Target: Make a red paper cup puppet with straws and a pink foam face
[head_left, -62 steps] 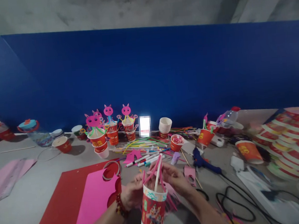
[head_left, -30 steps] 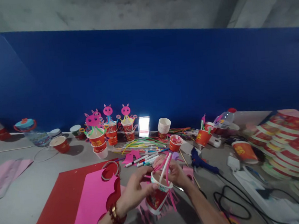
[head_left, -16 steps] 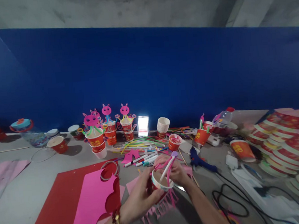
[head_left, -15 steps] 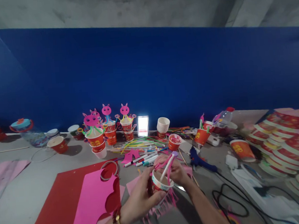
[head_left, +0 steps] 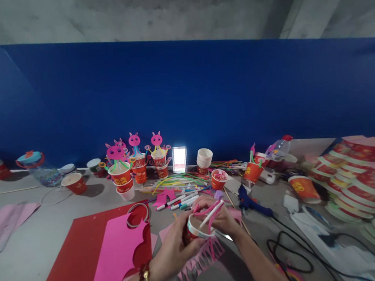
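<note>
Over pink scraps, left hand's fingers now curl round the tilted cup; right hand's unclear.

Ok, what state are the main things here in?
Held cup: tilted, mouth open
Left hand: around the held cup
Right hand: beside the held cup, grip unclear
White stick: slanting out of the held cup
Pink sheet: partly cut, scalloped edge
Scrap cup: upright, holding pink pieces
Jar: blue lid on
Bottle: red cap on

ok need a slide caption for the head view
Left hand grips a paper cup, white stick leaning out, right hand beside it.
</note>
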### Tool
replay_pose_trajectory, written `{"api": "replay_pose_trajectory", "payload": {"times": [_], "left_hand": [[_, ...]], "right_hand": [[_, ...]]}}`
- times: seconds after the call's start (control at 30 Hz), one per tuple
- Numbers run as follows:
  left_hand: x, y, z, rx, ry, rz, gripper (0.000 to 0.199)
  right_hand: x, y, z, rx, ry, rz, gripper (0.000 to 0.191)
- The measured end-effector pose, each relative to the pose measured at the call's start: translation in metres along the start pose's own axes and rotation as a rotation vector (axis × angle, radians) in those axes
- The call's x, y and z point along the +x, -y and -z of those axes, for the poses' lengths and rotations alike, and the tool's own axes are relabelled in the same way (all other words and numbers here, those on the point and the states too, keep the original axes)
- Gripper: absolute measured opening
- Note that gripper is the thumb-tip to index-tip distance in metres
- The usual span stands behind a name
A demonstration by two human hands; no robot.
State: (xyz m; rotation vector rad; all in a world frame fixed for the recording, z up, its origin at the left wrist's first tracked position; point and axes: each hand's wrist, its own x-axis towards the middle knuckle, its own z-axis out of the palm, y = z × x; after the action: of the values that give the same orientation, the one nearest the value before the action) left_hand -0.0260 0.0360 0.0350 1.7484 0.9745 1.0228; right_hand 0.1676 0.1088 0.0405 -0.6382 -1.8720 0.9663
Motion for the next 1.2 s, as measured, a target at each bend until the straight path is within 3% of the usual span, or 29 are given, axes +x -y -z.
{"api": "replay_pose_trajectory", "payload": {"times": [0.17, 0.3, 0.47, 0.6, 0.93, 1.2], "left_hand": [[-0.004, 0.01, -0.003, -0.014, -0.032, 0.016, 0.063], [-0.008, 0.015, 0.003, -0.083, 0.025, -0.025, 0.07], [-0.001, 0.015, 0.015, -0.081, -0.08, 0.085, 0.041], [0.013, 0.005, 0.02, -0.077, -0.081, 0.101, 0.028], [0.019, -0.003, 0.015, 0.055, -0.122, 0.1, 0.03], [0.021, -0.002, 0.014, 0.103, -0.108, 0.144, 0.029]], "right_hand": [[-0.002, 0.0, -0.002, -0.046, 0.0, 0.034, 0.014], [-0.003, 0.0, 0.001, -0.079, 0.013, 0.068, 0.015], [-0.004, -0.002, -0.003, -0.129, 0.016, 0.113, 0.014], [-0.006, 0.0, -0.005, -0.15, 0.03, 0.157, 0.016], [-0.007, 0.005, -0.004, -0.253, 0.049, 0.207, 0.01], [-0.008, 0.005, -0.005, -0.243, 0.074, 0.203, 0.024]]}}
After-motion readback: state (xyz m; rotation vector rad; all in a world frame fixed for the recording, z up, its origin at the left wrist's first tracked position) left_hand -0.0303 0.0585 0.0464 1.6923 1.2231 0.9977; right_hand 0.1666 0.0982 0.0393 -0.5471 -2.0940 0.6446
